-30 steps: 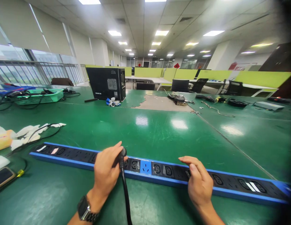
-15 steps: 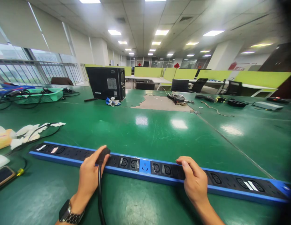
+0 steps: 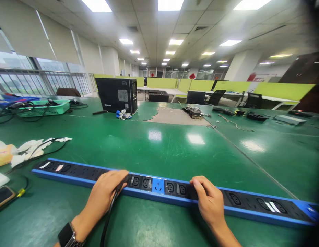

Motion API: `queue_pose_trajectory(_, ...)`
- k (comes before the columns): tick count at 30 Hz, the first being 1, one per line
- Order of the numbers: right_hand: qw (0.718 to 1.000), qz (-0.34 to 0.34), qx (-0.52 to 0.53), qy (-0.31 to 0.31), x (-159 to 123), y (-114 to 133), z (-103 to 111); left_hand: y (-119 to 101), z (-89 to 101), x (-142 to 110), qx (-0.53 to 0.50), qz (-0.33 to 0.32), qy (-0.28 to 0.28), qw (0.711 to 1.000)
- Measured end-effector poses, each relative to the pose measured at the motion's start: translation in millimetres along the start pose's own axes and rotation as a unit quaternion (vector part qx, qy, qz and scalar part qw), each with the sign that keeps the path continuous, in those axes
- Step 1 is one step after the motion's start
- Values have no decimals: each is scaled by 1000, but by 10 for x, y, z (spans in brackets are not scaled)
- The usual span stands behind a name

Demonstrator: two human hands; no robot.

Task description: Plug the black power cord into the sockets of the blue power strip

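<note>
A long blue power strip with black socket modules and one blue module lies across the front of the table. My left hand is closed around a black power plug, low over the sockets left of the blue module. Fingers cover most of the plug, so I cannot tell whether its pins sit in a socket. Its thick black cable hangs down towards me. Right of the blue module, my right hand grips the strip, thumb and fingers around it.
A green table carries a black computer case, blue-and-white gloves and a green basket of cables. Left of the strip are a phone and white tissues. Electronic parts lie at the back.
My left hand has moved left with the plug, then down onto the strip, turning flatter. My right hand has slid slightly left along the strip. The view has tilted up a little.
</note>
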State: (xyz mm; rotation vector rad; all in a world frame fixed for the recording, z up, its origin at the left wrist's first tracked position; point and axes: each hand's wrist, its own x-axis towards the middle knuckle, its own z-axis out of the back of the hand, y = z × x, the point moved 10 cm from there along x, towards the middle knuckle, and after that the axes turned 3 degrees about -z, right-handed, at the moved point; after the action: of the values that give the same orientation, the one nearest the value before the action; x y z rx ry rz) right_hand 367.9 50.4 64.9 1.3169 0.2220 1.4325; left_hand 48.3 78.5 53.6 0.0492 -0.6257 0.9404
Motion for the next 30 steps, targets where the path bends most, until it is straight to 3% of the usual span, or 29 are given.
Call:
queue_pose_trajectory(5,1000,17,-8,19,-1,36,-53,198,6,-58,-111,9,64,992)
queue_pose_trajectory(8,999,30,-11,23,-3,78,-81,276,-19,145,-177,81,118,974)
queue_pose_trajectory(12,999,34,-17,22,-7,98,-77,168,-152,547,-63,186,192,961)
queue_pose_trajectory(16,999,24,-24,19,-6,82,-45,13,-360,671,48,199,275,939)
queue_pose_trajectory(25,999,8,-34,36,-3,59,-130,49,-424,652,75,169,273,944)
queue_pose_trajectory(30,998,-13,-48,43,38,14,-189,50,-426,629,86,176,244,950)
